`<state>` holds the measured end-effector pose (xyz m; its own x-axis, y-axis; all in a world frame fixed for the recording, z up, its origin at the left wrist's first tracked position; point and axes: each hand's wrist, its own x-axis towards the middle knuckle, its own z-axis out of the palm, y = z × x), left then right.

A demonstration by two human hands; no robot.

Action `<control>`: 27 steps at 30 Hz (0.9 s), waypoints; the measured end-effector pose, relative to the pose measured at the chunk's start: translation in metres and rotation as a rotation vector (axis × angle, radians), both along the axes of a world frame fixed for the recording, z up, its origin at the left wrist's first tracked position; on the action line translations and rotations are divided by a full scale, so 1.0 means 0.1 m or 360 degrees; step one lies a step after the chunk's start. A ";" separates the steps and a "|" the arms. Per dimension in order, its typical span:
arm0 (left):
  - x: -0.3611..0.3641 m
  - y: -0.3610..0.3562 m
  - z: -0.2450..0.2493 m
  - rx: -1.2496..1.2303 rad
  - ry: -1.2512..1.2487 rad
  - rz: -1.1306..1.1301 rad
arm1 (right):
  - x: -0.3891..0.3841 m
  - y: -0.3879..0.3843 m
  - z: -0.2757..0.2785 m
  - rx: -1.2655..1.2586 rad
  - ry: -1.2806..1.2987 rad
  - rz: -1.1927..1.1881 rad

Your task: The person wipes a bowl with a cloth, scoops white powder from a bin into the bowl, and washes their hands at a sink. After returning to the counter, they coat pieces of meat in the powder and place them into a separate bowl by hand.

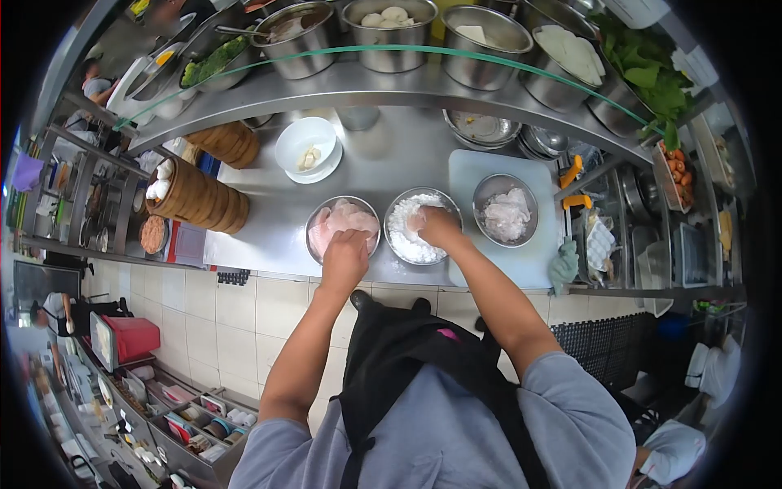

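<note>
Three metal bowls stand in a row before me. Pale pink raw meat slices (338, 218) fill the left bowl (310, 236), and my left hand (347, 254) reaches over its near edge, fingers bent onto the meat; what they grip is hidden. White powder (407, 236) lies in the middle bowl (425, 260). In it is my right hand (437, 227), its fingers closed at the powder, their hold too small to make out. Powder-coated pieces (507, 214) sit in the right bowl (531, 231), on a pale cutting board (472, 167).
Bamboo steamers (208, 200) stand at the left. Behind the bowls are a white bowl (298, 134) and stacked metal bowls (481, 134). A shelf (391, 83) with metal containers and a glass edge crosses above the counter. Orange handles (576, 200) stand at the right.
</note>
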<state>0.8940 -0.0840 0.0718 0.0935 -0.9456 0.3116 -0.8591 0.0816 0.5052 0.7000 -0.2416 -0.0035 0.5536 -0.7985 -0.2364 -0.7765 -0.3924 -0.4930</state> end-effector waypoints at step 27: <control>-0.02 -0.33 -0.39 0.0530 -0.0345 0.0398 | -0.07 -0.13 0.05 -0.0108 0.0056 0.0154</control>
